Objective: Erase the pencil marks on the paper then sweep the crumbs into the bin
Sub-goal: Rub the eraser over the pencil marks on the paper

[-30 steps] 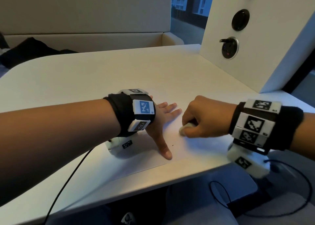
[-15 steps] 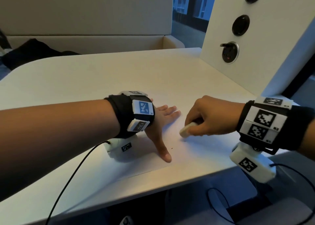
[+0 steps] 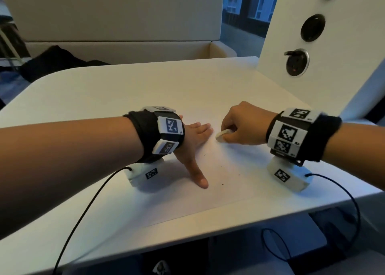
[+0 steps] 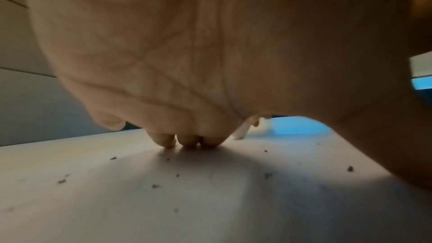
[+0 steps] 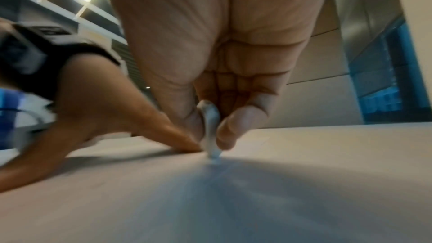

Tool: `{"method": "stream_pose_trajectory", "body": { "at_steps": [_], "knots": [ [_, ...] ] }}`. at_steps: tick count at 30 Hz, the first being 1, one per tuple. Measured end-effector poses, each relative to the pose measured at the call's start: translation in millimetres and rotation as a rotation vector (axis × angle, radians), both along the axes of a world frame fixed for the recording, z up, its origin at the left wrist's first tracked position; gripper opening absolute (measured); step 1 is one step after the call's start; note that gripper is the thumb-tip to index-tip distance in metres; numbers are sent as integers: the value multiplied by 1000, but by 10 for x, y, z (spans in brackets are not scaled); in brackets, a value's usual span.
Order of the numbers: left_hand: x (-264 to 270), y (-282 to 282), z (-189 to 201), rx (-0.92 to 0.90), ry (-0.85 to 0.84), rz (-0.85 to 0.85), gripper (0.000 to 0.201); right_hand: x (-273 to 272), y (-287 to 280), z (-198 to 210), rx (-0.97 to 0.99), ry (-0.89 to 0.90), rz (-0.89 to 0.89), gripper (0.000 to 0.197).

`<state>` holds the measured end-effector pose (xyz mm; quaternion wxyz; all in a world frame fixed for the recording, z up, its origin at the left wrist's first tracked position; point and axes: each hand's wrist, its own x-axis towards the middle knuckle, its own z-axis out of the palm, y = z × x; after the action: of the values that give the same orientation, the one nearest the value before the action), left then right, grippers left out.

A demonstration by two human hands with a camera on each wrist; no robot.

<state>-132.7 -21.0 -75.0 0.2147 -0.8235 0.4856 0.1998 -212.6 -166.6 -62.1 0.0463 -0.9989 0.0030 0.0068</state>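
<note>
A sheet of white paper (image 3: 229, 183) lies flat on a white table (image 3: 125, 87), close to the table's near edge. The paper's near edge runs almost along that edge.

The left hand (image 3: 193, 145) lies flat on the paper with its fingers (image 3: 200, 128) straight and spread. The thumb (image 3: 198, 174) points toward the near edge of the table. The hand presses down on the sheet and holds nothing. In the left wrist view the fingertips (image 4: 187, 140) touch the paper.

The right hand (image 3: 243, 124) is just beside the left fingers, on the side toward the right edge of the table. Its fingers are curled, and it pinches a small white eraser (image 3: 223, 135) between thumb and fingers. In the right wrist view the eraser (image 5: 211, 132) stands on its end, and its tip touches the paper.

Small dark crumbs (image 3: 223, 184) lie here and there on the paper, between the two hands and near the thumb. The left wrist view shows more crumbs (image 4: 154, 186) under the palm. The pencil marks are too faint to make out.

A white panel (image 3: 333, 55) with round black sockets stands at the far right corner of the table. A black cable (image 3: 83, 216) hangs from the left wrist over the near edge.
</note>
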Motion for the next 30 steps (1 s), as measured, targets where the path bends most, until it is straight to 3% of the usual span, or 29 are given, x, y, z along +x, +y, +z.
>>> {"method": "stream_pose_trajectory", "body": {
  "at_steps": [5,9,14,20,25,30],
  "knots": [
    [11,1,-62,-14,24,22,144,-126,276,-32,3,68,197,39],
    [-18,4,-38,-15,-3,6,143,49,99,2,-9,6,78,36],
    [-2,4,-66,-9,23,15,141,-86,319,-64,81,64,180,33],
    [-16,19,-33,5,-16,3,143,32,81,-35,59,-2,57,36],
    [-8,16,-50,14,10,29,146,-181,258,-28,200,197,179,34],
    [-38,21,-12,9,1,20,142,-118,31,-36,175,75,48,38]
  ]
}}
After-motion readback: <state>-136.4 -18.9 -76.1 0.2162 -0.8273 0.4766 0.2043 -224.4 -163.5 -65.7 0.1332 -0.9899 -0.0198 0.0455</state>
